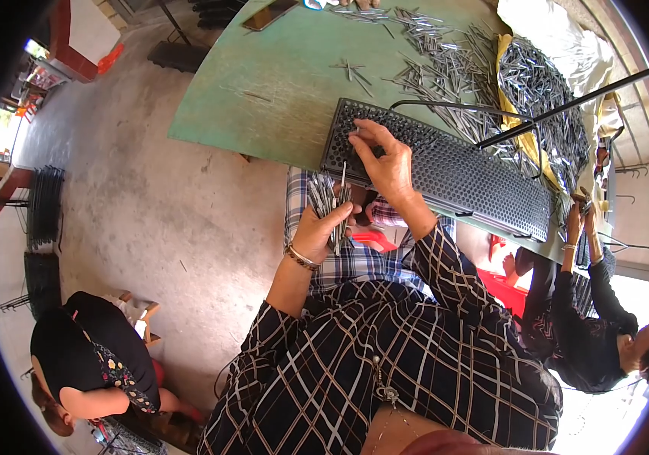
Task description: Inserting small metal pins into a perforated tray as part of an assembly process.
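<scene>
The left hand point(317, 231) is closed around a bundle of metal pins point(324, 199); the grip is full, thumb across the shafts. The bundle stands roughly upright in the picture, its free ends pointing toward 12 o'clock, fanned slightly.

The right hand point(385, 163) rests on the near-left part of the perforated black tray point(484, 178). Its fingertips point(356, 136) are pinched narrow on what appears to be a single pin at the tray's holes; the pin itself is too small to confirm.

Key relation: the tray lies at 1 o'clock from the left-hand bundle, just beyond it. The tray's long axis runs from 10 o'clock to 4 o'clock across the green worktop point(264, 76). The right hand is the nearer hand, touching the tray; the left hand is held just off the worktop's near edge.

Loose pins point(446, 68) lie scattered at 12 to 1 o'clock beyond the tray.
</scene>
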A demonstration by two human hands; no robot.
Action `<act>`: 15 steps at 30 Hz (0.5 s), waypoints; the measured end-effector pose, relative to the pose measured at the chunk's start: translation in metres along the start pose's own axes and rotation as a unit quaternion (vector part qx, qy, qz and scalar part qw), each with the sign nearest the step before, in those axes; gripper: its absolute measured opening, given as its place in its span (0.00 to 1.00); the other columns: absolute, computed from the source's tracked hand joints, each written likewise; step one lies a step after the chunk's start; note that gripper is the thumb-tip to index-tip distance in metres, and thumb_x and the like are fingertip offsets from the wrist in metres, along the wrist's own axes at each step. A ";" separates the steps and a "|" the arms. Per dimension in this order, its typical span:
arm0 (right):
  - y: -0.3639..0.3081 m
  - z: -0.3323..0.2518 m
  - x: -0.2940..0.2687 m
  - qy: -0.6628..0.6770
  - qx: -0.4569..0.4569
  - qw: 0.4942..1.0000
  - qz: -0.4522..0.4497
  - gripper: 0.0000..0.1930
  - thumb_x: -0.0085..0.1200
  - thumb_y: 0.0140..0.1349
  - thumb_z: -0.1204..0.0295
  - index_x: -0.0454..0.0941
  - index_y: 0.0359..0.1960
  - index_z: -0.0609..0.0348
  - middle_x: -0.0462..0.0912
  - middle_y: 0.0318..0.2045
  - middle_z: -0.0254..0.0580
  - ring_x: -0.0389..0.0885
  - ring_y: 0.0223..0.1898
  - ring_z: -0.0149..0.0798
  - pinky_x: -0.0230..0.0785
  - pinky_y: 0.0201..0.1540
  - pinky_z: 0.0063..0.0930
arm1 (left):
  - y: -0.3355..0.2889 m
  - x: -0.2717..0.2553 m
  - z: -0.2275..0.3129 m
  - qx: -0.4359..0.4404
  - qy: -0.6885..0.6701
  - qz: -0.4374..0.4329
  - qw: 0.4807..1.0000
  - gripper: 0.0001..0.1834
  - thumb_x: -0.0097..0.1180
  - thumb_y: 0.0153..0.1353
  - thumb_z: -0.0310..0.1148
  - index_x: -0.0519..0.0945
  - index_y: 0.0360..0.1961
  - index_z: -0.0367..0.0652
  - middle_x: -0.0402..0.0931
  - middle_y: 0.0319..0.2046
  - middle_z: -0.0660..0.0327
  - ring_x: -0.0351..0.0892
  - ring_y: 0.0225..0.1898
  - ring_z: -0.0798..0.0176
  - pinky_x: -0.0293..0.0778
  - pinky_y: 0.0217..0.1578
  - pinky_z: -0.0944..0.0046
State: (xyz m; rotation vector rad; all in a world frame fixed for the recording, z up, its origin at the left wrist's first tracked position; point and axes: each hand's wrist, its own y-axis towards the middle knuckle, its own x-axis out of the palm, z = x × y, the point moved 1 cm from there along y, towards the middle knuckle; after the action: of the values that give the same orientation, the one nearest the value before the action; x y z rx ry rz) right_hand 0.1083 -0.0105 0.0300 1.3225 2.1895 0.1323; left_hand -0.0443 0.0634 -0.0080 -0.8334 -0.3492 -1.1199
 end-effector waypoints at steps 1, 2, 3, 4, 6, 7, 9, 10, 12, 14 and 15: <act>-0.003 0.002 0.000 -0.004 0.003 1.000 0.009 0.15 0.59 0.57 0.75 0.78 0.46 0.60 0.85 0.34 0.42 0.83 0.35 0.32 0.73 0.41 0.24 | 0.000 0.001 0.000 0.000 0.000 -0.001 1.000 0.23 0.57 0.60 0.29 0.68 0.57 0.40 0.79 0.35 0.60 0.75 0.30 0.70 0.71 0.26 0.70; -0.004 0.001 0.000 -0.008 0.006 1.000 0.017 0.14 0.60 0.57 0.75 0.78 0.46 0.59 0.85 0.33 0.42 0.82 0.36 0.32 0.72 0.42 0.25 | -0.001 0.001 0.000 -0.002 -0.002 0.002 1.000 0.23 0.56 0.60 0.29 0.68 0.57 0.40 0.79 0.35 0.60 0.75 0.30 0.70 0.71 0.26 0.70; -0.005 0.000 0.000 -0.008 0.006 1.000 0.017 0.14 0.60 0.57 0.75 0.78 0.46 0.59 0.85 0.33 0.42 0.82 0.36 0.32 0.72 0.42 0.25 | -0.001 0.002 0.000 -0.003 -0.004 0.005 1.000 0.23 0.56 0.61 0.29 0.67 0.57 0.40 0.79 0.35 0.60 0.75 0.30 0.70 0.71 0.26 0.70; -0.006 -0.001 0.000 -0.038 -0.009 0.999 0.030 0.14 0.60 0.56 0.74 0.79 0.45 0.59 0.85 0.33 0.42 0.82 0.36 0.34 0.71 0.44 0.26 | -0.001 0.002 0.001 -0.004 -0.004 0.006 1.000 0.23 0.56 0.61 0.29 0.67 0.57 0.40 0.79 0.35 0.60 0.75 0.30 0.70 0.71 0.26 0.70; -0.006 -0.002 0.000 -0.068 -0.023 0.997 0.042 0.13 0.61 0.56 0.73 0.79 0.44 0.58 0.85 0.33 0.42 0.82 0.37 0.35 0.69 0.45 0.28 | -0.002 0.001 0.001 -0.009 0.006 0.000 1.000 0.23 0.56 0.60 0.28 0.67 0.57 0.40 0.79 0.35 0.59 0.75 0.30 0.70 0.71 0.26 0.71; -0.007 -0.002 0.001 -0.082 -0.033 0.995 0.041 0.13 0.61 0.55 0.72 0.80 0.43 0.58 0.85 0.32 0.41 0.81 0.37 0.36 0.67 0.46 0.29 | -0.002 0.000 0.000 -0.010 0.006 0.000 1.000 0.23 0.56 0.60 0.28 0.67 0.57 0.40 0.79 0.35 0.59 0.75 0.30 0.70 0.71 0.26 0.71; -0.007 -0.002 0.001 -0.096 -0.042 0.994 0.040 0.13 0.62 0.55 0.71 0.80 0.42 0.57 0.85 0.32 0.40 0.80 0.38 0.37 0.65 0.47 0.29 | -0.001 0.000 0.000 -0.006 0.002 0.003 1.000 0.24 0.56 0.60 0.28 0.67 0.58 0.40 0.79 0.35 0.58 0.75 0.29 0.70 0.72 0.25 0.71; -0.008 -0.002 0.001 -0.113 -0.050 0.992 0.036 0.12 0.62 0.54 0.71 0.81 0.40 0.56 0.84 0.32 0.38 0.79 0.39 0.37 0.64 0.47 0.30 | -0.001 -0.001 -0.001 -0.006 0.003 0.003 1.000 0.24 0.56 0.60 0.28 0.67 0.58 0.40 0.79 0.35 0.58 0.75 0.29 0.70 0.72 0.25 0.71; -0.009 0.000 0.001 -0.131 -0.058 0.989 0.032 0.11 0.63 0.53 0.71 0.81 0.39 0.56 0.84 0.32 0.37 0.78 0.39 0.37 0.62 0.48 0.30 | -0.002 0.001 0.000 -0.008 0.001 -0.003 1.000 0.25 0.56 0.60 0.28 0.66 0.58 0.40 0.79 0.35 0.58 0.75 0.29 0.70 0.72 0.25 0.71; -0.008 0.002 0.001 -0.176 -0.193 0.965 0.035 0.10 0.63 0.51 0.71 0.82 0.36 0.55 0.83 0.34 0.35 0.77 0.40 0.38 0.61 0.48 0.32 | -0.002 0.001 0.000 -0.007 0.003 -0.006 1.000 0.25 0.56 0.60 0.28 0.66 0.59 0.39 0.79 0.35 0.58 0.75 0.29 0.70 0.72 0.25 0.71; -0.009 0.002 0.000 -0.176 -0.192 0.965 0.035 0.10 0.63 0.51 0.71 0.82 0.36 0.55 0.83 0.34 0.35 0.77 0.40 0.38 0.61 0.48 0.32 | -0.002 0.001 0.000 -0.005 0.006 -0.009 1.000 0.25 0.56 0.60 0.28 0.65 0.59 0.39 0.79 0.35 0.58 0.75 0.29 0.71 0.72 0.25 0.71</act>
State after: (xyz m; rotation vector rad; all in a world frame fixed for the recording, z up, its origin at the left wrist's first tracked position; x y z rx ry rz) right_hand 0.1023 -0.0152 0.0251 1.1051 1.7143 0.3085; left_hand -0.0457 0.0624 -0.0060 -0.8347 -0.3419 -1.1429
